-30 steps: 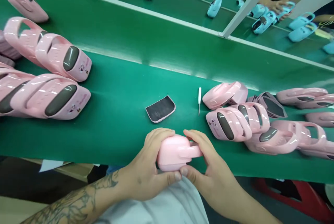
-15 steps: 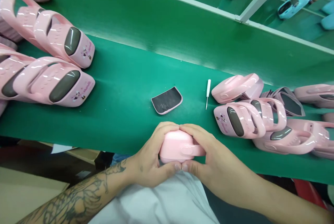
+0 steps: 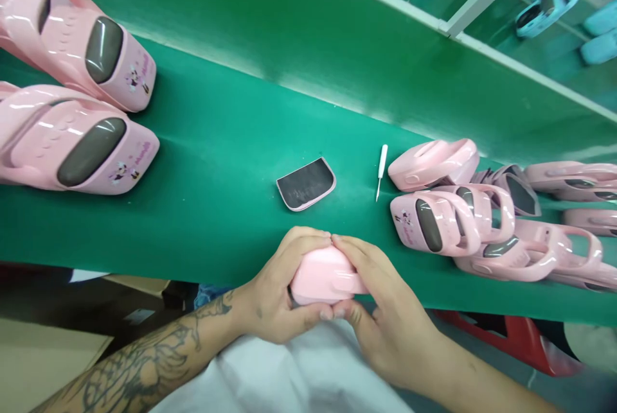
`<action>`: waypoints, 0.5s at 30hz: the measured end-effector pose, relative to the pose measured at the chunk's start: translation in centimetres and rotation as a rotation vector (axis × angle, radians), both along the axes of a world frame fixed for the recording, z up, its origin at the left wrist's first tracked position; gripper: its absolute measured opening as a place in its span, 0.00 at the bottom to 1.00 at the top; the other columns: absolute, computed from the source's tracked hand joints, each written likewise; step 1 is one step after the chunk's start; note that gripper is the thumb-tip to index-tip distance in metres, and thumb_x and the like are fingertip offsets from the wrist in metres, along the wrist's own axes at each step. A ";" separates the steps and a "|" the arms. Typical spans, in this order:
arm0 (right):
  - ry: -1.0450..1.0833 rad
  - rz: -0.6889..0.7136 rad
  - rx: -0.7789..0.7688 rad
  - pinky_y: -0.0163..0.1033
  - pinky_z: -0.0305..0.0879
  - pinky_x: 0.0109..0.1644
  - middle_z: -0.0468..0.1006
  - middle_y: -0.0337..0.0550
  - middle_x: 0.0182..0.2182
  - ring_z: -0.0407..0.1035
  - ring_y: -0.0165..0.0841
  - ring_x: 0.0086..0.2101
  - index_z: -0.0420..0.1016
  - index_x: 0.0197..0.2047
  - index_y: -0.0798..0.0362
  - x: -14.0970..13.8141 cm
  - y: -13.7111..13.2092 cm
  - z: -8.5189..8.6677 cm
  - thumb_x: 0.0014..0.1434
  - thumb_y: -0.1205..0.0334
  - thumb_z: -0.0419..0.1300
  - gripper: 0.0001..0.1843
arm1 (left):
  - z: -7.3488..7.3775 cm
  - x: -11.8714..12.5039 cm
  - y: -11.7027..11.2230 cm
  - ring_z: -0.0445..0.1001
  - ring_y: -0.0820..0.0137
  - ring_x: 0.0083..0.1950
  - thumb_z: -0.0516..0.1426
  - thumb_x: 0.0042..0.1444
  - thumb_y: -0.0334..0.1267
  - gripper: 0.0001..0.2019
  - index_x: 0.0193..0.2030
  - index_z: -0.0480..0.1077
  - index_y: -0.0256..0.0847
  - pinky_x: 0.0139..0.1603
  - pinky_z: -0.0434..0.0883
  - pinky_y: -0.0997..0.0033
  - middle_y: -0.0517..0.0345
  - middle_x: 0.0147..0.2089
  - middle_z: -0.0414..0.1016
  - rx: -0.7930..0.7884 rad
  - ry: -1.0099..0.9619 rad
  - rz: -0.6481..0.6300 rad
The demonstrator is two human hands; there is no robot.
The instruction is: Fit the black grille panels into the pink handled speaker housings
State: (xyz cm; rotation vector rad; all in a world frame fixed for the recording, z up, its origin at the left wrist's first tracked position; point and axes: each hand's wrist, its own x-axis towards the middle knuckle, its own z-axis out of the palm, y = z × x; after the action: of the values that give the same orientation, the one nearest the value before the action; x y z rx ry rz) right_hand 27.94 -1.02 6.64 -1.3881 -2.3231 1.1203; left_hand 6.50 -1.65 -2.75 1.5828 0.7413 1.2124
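The left hand [image 3: 272,288] and right hand [image 3: 385,307] are pressing together around a pink plastic case [image 3: 325,278] near the front edge of the green surface [image 3: 216,227]; its glossy shell could slip and fall over.

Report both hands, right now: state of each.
Left hand: closed, holding the pink plastic case.
Right hand: closed, holding the same case.

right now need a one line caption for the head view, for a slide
Left hand and right hand grip a pink plastic handled case at a green conveyor belt's edge
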 end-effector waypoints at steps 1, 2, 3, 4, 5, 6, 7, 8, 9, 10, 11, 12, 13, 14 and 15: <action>-0.011 0.006 -0.009 0.56 0.72 0.70 0.68 0.52 0.71 0.66 0.47 0.68 0.53 0.78 0.43 0.1 0.0 0.0 0.70 0.58 0.63 0.38 | 0.0 0.0 0.1 0.70 0.50 0.66 0.68 0.62 0.54 0.40 0.75 0.59 0.45 0.67 0.71 0.45 0.40 0.66 0.68 -0.025 -0.001 -0.008; -0.018 0.010 -0.015 0.55 0.72 0.69 0.67 0.52 0.71 0.66 0.47 0.68 0.53 0.77 0.43 0.3 0.1 0.0 0.70 0.56 0.64 0.38 | 0.0 -0.1 0.1 0.70 0.50 0.66 0.68 0.61 0.56 0.40 0.75 0.61 0.46 0.67 0.71 0.45 0.41 0.66 0.69 -0.041 -0.003 -0.009; -0.019 0.008 -0.015 0.55 0.72 0.69 0.67 0.52 0.71 0.66 0.48 0.68 0.54 0.77 0.43 0.3 0.1 0.0 0.70 0.54 0.64 0.38 | 0.0 -0.1 0.1 0.70 0.50 0.66 0.68 0.61 0.58 0.40 0.75 0.62 0.48 0.67 0.71 0.46 0.41 0.66 0.69 -0.049 -0.008 -0.007; -0.014 0.004 -0.007 0.56 0.72 0.69 0.68 0.52 0.70 0.66 0.48 0.68 0.55 0.76 0.43 0.3 0.1 0.0 0.69 0.54 0.65 0.37 | 0.1 -0.2 0.0 0.71 0.50 0.66 0.67 0.60 0.60 0.40 0.74 0.62 0.49 0.68 0.71 0.46 0.42 0.66 0.70 -0.057 -0.011 -0.006; -0.004 0.001 0.011 0.56 0.72 0.69 0.69 0.52 0.69 0.67 0.48 0.67 0.56 0.75 0.43 0.3 0.1 -0.1 0.69 0.54 0.65 0.37 | 0.3 -0.2 -0.1 0.71 0.50 0.66 0.66 0.61 0.60 0.39 0.74 0.62 0.50 0.68 0.71 0.46 0.42 0.66 0.70 -0.069 -0.007 -0.010; 0.007 -0.002 0.038 0.57 0.72 0.68 0.70 0.52 0.69 0.68 0.48 0.66 0.57 0.75 0.43 0.3 0.0 -0.3 0.69 0.54 0.65 0.36 | 0.5 -0.2 -0.2 0.71 0.50 0.66 0.64 0.63 0.60 0.38 0.75 0.62 0.49 0.68 0.71 0.47 0.42 0.66 0.70 -0.085 0.001 -0.010; 0.013 -0.008 0.067 0.58 0.72 0.68 0.71 0.52 0.68 0.68 0.49 0.65 0.57 0.75 0.43 0.2 -0.2 -0.5 0.69 0.54 0.65 0.36 | 0.8 -0.1 -0.3 0.71 0.50 0.66 0.62 0.66 0.61 0.36 0.75 0.61 0.48 0.67 0.71 0.47 0.41 0.67 0.69 -0.099 0.011 0.008; 0.012 -0.014 0.095 0.59 0.72 0.67 0.72 0.53 0.67 0.69 0.49 0.65 0.56 0.75 0.44 0.2 -0.4 -0.8 0.69 0.55 0.65 0.36 | 1.1 0.0 -0.5 0.71 0.49 0.67 0.58 0.68 0.62 0.35 0.75 0.61 0.46 0.67 0.71 0.47 0.40 0.68 0.69 -0.107 0.025 0.048; 0.010 -0.022 0.120 0.60 0.72 0.67 0.72 0.54 0.67 0.69 0.50 0.64 0.56 0.75 0.45 0.2 -0.6 -1.1 0.69 0.54 0.65 0.37 | 1.4 0.3 -0.6 0.71 0.49 0.67 0.55 0.69 0.63 0.35 0.75 0.62 0.44 0.68 0.71 0.46 0.39 0.68 0.69 -0.102 0.037 0.103; 0.008 -0.032 0.138 0.60 0.72 0.66 0.72 0.55 0.67 0.69 0.51 0.64 0.56 0.75 0.46 0.1 -0.9 -1.4 0.69 0.54 0.65 0.37 | 1.6 0.6 -0.7 0.71 0.48 0.67 0.52 0.70 0.65 0.36 0.74 0.64 0.42 0.68 0.70 0.46 0.38 0.68 0.69 -0.085 0.043 0.166; 0.013 -0.045 0.152 0.60 0.72 0.66 0.72 0.56 0.67 0.69 0.52 0.64 0.56 0.75 0.47 0.1 -1.1 -1.6 0.68 0.54 0.65 0.37 | 1.8 1.0 -0.8 0.72 0.48 0.66 0.49 0.71 0.66 0.35 0.71 0.67 0.41 0.67 0.71 0.46 0.38 0.66 0.71 -0.060 0.041 0.230; 0.022 -0.057 0.159 0.60 0.73 0.65 0.72 0.56 0.66 0.69 0.52 0.64 0.57 0.75 0.48 0.1 -1.4 -1.9 0.68 0.54 0.65 0.37 | 2.0 1.5 -0.8 0.74 0.49 0.64 0.48 0.72 0.65 0.33 0.67 0.71 0.40 0.65 0.72 0.48 0.39 0.64 0.74 -0.041 0.036 0.290; 0.033 -0.069 0.166 0.59 0.73 0.64 0.72 0.56 0.66 0.69 0.51 0.63 0.57 0.75 0.48 -0.1 -1.7 -2.2 0.68 0.54 0.65 0.37 | 2.1 1.9 -0.7 0.76 0.52 0.61 0.48 0.73 0.62 0.30 0.63 0.74 0.40 0.62 0.73 0.50 0.40 0.60 0.77 -0.031 0.036 0.333; 0.050 -0.083 0.177 0.59 0.73 0.64 0.73 0.57 0.65 0.70 0.51 0.62 0.58 0.74 0.49 -0.3 -1.9 -2.4 0.68 0.54 0.65 0.36 | 2.2 2.3 -0.6 0.78 0.54 0.58 0.49 0.74 0.57 0.26 0.59 0.76 0.40 0.59 0.75 0.53 0.41 0.56 0.79 -0.028 0.044 0.361; 0.069 -0.099 0.197 0.58 0.74 0.63 0.73 0.57 0.64 0.70 0.51 0.61 0.58 0.74 0.49 -0.6 -2.2 -2.5 0.69 0.54 0.64 0.35 | 2.2 2.7 -0.5 0.79 0.56 0.54 0.50 0.75 0.53 0.22 0.56 0.77 0.40 0.55 0.76 0.56 0.43 0.53 0.81 -0.020 0.057 0.389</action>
State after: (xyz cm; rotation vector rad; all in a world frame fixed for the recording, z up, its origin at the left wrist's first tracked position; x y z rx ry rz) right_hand 27.36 -3.19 4.09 -1.3534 -2.2221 0.8718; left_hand 9.16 -2.20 -0.52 1.5038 1.1330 1.4336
